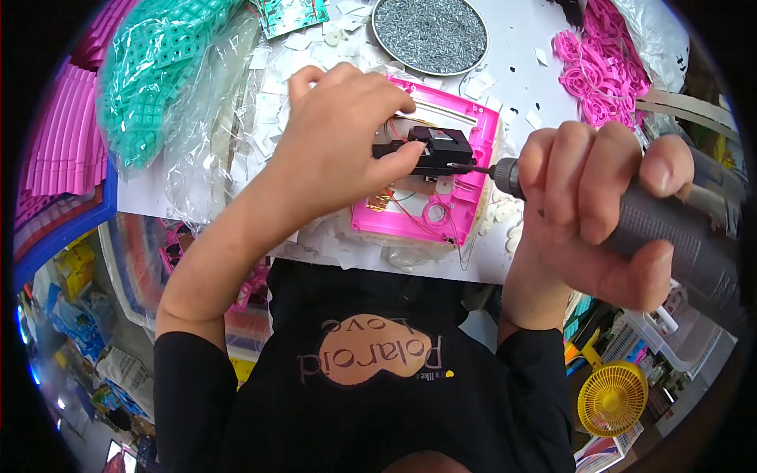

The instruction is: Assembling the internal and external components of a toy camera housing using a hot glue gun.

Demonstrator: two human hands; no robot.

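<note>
My left hand [343,130] rests over a pink plastic frame [486,142] on the table, with its thumb pressed on a black plastic housing [448,143] inside it. The ends of some left fingers are hidden. My right hand [587,189] is wrapped round a dark grey electric screwdriver [658,225], held level from the right. Its thin bit [471,168] points left and meets the near right side of the housing; whether a screw sits at the tip I cannot tell. Thin red and yellow wires [406,209] run across the frame's near part.
Beyond the frame stands a round metal dish [430,73] full of small screws. Green circuit boards [288,14] and small white pieces lie around it. Teal parts [150,87] and stacked pink panels [67,130] are at left, pink loops [603,71] at far right, a yellow fan [612,400] lower right.
</note>
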